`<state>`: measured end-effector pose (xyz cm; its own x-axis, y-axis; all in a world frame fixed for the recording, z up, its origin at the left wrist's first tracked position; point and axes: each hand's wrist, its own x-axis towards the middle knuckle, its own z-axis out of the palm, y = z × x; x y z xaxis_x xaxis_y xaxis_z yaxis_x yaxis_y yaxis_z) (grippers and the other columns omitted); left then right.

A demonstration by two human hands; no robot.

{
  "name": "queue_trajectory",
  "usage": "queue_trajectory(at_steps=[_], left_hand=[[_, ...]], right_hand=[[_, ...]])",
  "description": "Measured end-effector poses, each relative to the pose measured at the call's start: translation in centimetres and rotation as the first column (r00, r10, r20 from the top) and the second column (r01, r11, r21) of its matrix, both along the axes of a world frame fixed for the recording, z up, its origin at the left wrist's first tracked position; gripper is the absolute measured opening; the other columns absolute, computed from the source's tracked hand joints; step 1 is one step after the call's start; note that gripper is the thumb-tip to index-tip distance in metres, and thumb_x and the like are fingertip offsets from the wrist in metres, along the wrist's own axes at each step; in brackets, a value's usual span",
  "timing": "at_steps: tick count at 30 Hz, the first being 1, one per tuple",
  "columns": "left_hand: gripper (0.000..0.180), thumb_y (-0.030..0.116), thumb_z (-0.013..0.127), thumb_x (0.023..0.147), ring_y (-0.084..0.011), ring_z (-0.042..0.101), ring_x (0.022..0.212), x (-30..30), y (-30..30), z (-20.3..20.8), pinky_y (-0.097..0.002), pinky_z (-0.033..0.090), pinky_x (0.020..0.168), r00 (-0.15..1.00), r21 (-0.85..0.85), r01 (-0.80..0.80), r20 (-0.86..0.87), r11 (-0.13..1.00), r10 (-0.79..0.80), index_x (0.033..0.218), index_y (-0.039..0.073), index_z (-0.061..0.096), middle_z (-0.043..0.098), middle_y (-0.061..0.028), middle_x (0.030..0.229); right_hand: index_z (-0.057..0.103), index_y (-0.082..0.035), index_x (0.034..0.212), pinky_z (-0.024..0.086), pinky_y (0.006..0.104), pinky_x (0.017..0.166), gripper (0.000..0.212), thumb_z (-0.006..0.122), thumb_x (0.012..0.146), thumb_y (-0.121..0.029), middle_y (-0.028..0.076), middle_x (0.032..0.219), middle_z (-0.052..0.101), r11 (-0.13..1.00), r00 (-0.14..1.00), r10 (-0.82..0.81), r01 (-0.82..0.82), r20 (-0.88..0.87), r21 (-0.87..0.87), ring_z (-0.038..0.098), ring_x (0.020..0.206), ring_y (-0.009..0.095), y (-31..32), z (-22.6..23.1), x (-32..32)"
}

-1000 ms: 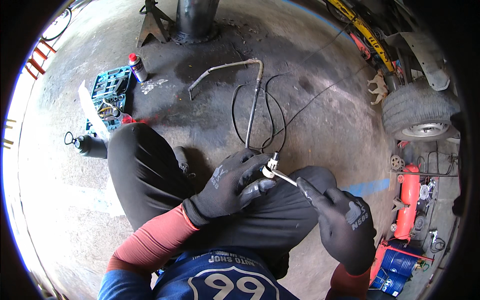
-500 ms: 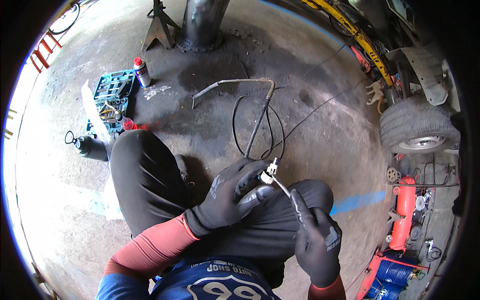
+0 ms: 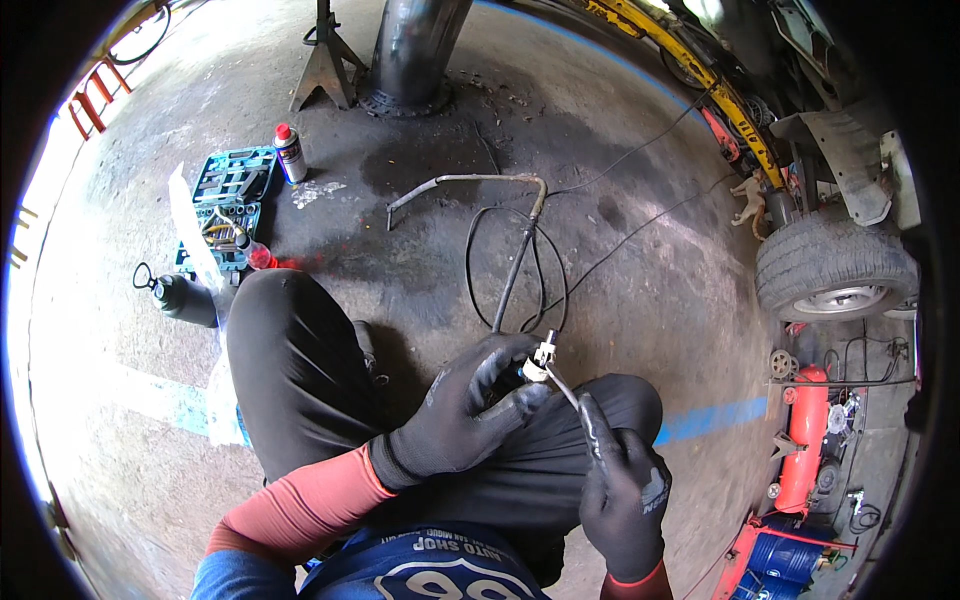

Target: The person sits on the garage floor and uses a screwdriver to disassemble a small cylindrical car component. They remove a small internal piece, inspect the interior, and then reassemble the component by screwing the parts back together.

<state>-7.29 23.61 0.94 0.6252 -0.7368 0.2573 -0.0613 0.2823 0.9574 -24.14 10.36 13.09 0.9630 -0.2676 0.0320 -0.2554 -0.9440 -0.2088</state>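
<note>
- Clock read from mid-view, 12 at top.
- Left hand (image 3: pixel 462 408), black glove, at 6: curled, fingertips clamped on white fitting (image 3: pixel 537 369); gap shows between thumb and fingers nearer the palm.
- White fitting at about 5, just right of left fingertips, over the lap; short dark rod pokes out its top, toward 12.
- Right hand (image 3: pixel 625 492), black glove, at 5: closed around thin metal tool (image 3: pixel 564 386), index finger laid along it.
- Tool slants toward 11, its tip touching fitting; exact contact too small to tell.
- Bent pipe (image 3: pixel 517 255): runs from 11 across to 12, bends, then comes down to left hand. Lower end hidden there; cannot tell if gripped or joined to fitting.
- Black cable (image 3: pixel 468 262) loops about the pipe, on floor.
- Open teal tool case (image 3: pixel 228 178) at 10, sockets inside; red-capped spray can (image 3: pixel 290 158) upright just beside it.
- Bottle with red liquid (image 3: pixel 258 254) between 9 and 10, near left knee; dark flask (image 3: pixel 187 300) at 9.
- Jack stand (image 3: pixel 325 78) at 11, dark post (image 3: pixel 418 55) just right of it.
- Yellow metal arm (image 3: pixel 735 100) at 2; cat (image 3: pixel 749 205) between 2 and 3, near wheel (image 3: pixel 825 265) at 3.
- Red tank (image 3: pixel 806 445) at 4; blue drums (image 3: pixel 780 560) below it, toward 5.
</note>
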Motion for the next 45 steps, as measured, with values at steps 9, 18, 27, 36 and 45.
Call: queue_trajectory(at_steps=[9, 18, 27, 36, 45], left_hand=[[0.037, 0.028, 0.049, 0.115, -0.0176, 0.064, 0.117, -0.5, -0.5, 0.7, -0.0382, 0.051, 0.106, 0.68, -0.226, 0.188, -0.673, 0.956, -0.292, 0.139, 0.002, 0.055, 0.065, -0.0079, 0.121], [0.026, 0.018, 0.06, 0.11, -0.0146, 0.063, 0.117, -0.2, -1.2, -0.2, -0.037, 0.051, 0.103, 0.583, -0.356, 0.292, -0.669, 0.888, -0.461, 0.133, 0.006, 0.054, 0.063, -0.0052, 0.12], [0.023, 0.011, 0.059, 0.109, -0.0101, 0.056, 0.11, -1.8, -2.9, 1.0, -0.0294, 0.047, 0.099, 0.649, -0.425, 0.243, -0.597, 0.872, -0.471, 0.13, 0.006, 0.054, 0.057, -0.0014, 0.116], [0.034, 0.016, 0.063, 0.107, -0.0097, 0.056, 0.116, -2.0, -3.4, 0.9, -0.0289, 0.046, 0.103, 0.736, -0.276, 0.226, -0.579, 0.934, -0.35, 0.138, 0.005, 0.056, 0.061, -0.0011, 0.125], [0.037, 0.012, 0.065, 0.105, -0.0118, 0.058, 0.118, -2.5, -4.0, 0.5, -0.0315, 0.045, 0.108, 0.861, -0.239, 0.179, -0.431, 0.954, -0.269, 0.14, 0.001, 0.056, 0.062, -0.0032, 0.126]], right_hand=[[0.059, -0.013, 0.153, 0.045, 0.0441, 0.064, 0.072, 0.065, 0.083, 0.002, 0.01, 0.083, 0.057, 1.0, 1.0, 0.018, -0.018, -0.007, -0.012, 0.059, 0.07, 0.03, -0.3, 0.4, -0.1], [0.062, -0.007, 0.149, 0.048, 0.0428, 0.064, 0.071, 0.06, 0.08, 0.005, 0.016, 0.086, 0.061, 0.999, 1.0, -0.012, 0.012, 0.005, 0.03, 0.061, 0.071, 0.033, -1.0, 0.9, -0.9], [0.063, -0.001, 0.146, 0.051, 0.041, 0.069, 0.063, 0.057, 0.084, 0.009, 0.021, 0.091, 0.065, 0.988, 0.99, -0.09, 0.075, 0.111, 0.135, 0.064, 0.074, 0.033, -1.5, -0.4, -1.4], [0.068, -0.005, 0.143, 0.048, 0.0388, 0.065, 0.058, 0.058, 0.087, 0.008, 0.015, 0.084, 0.061, 0.997, 0.999, -0.027, 0.024, 0.043, 0.067, 0.06, 0.069, 0.03, -2.9, 1.8, -2.5], [0.068, -0.014, 0.144, 0.046, 0.0436, 0.061, 0.059, 0.066, 0.087, 0.0, 0.011, 0.077, 0.058, 0.994, 0.985, -0.061, 0.045, -0.162, -0.1, 0.059, 0.065, 0.029, -3.4, 5.9, -1.6]])
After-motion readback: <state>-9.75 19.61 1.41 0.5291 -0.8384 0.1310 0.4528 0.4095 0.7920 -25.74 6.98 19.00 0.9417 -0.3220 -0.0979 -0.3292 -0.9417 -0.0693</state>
